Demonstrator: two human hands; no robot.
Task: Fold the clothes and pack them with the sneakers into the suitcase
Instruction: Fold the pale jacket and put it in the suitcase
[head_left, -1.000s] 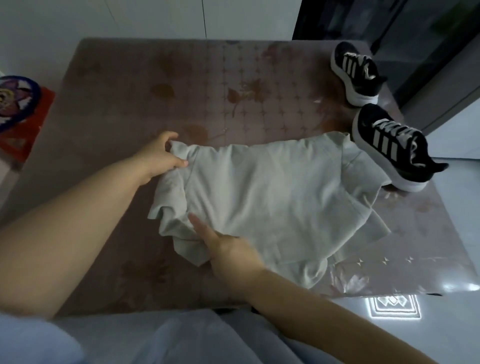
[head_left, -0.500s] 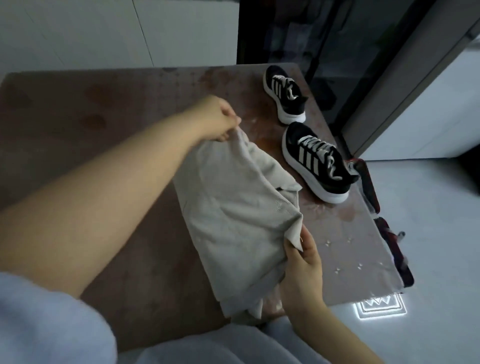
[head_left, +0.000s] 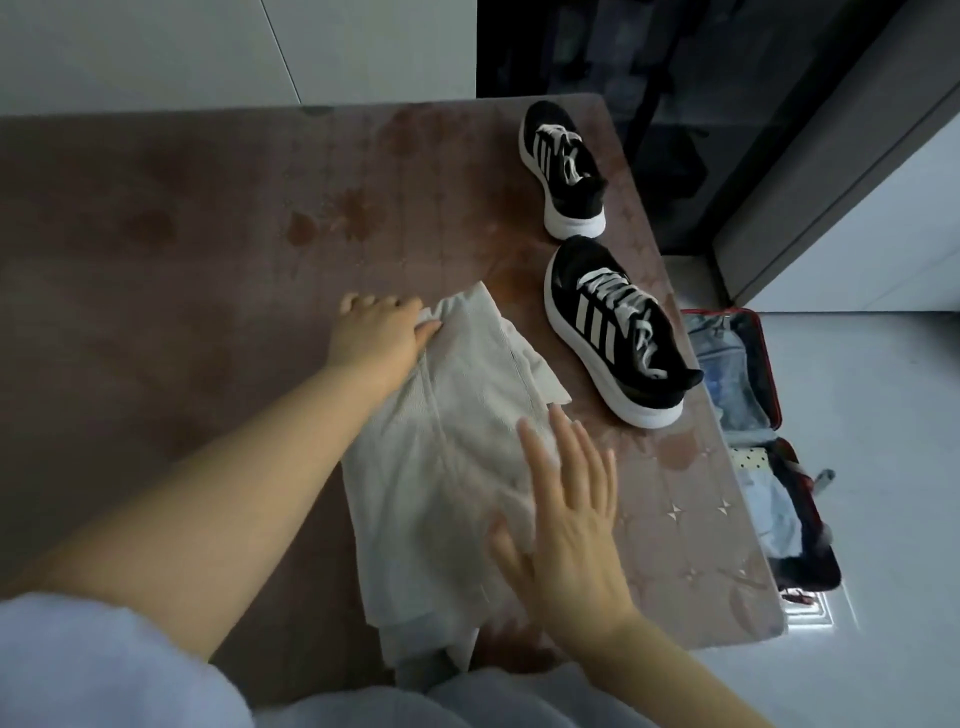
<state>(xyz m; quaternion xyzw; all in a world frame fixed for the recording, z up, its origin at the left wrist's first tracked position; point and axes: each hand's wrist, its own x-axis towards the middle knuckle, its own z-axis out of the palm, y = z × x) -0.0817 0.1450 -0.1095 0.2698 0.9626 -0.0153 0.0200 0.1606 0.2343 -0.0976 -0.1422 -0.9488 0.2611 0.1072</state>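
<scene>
Shirt (head_left: 457, 467), folded into a long strip, lies lower centre on the table (head_left: 208, 260); the left hand (head_left: 382, 338) pinches its top corner, likely anchoring it; the right hand (head_left: 566, 519), flat, fingers spread, gripping nothing, seems to be smoothing the fold.

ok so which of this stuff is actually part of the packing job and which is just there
Part of the job: beige garment, gripped by the left hand, right hand flat over it; near sneaker; far sneaker; open suitcase on the floor.
Just there: table; dark glass panel behind it.
</scene>
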